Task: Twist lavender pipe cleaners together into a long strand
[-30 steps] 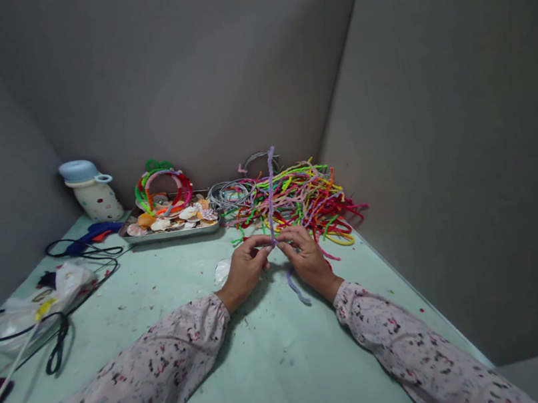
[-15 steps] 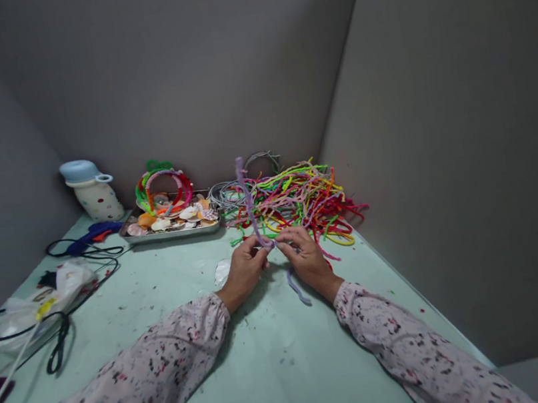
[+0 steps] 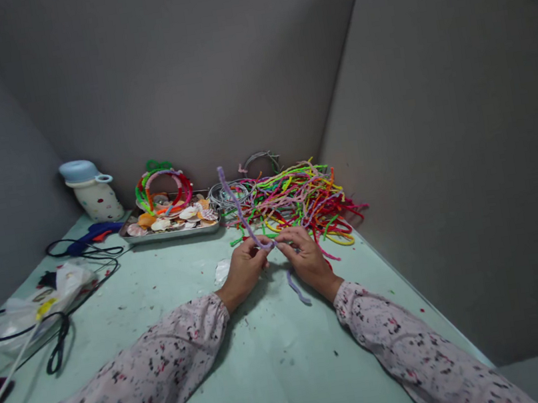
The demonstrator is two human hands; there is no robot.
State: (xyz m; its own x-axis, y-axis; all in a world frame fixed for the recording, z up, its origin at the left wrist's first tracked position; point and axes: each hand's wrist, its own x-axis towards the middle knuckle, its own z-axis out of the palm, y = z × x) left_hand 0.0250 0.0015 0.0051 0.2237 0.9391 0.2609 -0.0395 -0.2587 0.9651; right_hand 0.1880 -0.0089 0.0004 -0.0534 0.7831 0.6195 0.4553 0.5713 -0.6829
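Observation:
A purple fuzzy stem [image 3: 238,206] rises from between my hands, its free end leaning up and to the left. My left hand [image 3: 247,267] pinches it near its lower bend. Close beside it, my right hand [image 3: 305,257] pinches the same stem, the fingertips of both hands almost touching. Another purple length [image 3: 298,289] hangs or lies below my right hand; whether it joins the held stem is hidden. Just past my hands is a tangled pile of colourful fuzzy stems [image 3: 303,193].
A metal tray [image 3: 173,234] of shells carries colourful rings at the back. Left of it stands a bottle [image 3: 95,194], with a blue tool [image 3: 90,238], black cables and a plastic bag [image 3: 71,278] nearer. Grey walls enclose the table's back and right.
The free upper end of the purple stem has swung to the left and slightly down. Both hands have stayed nearly in place, still pinching it.

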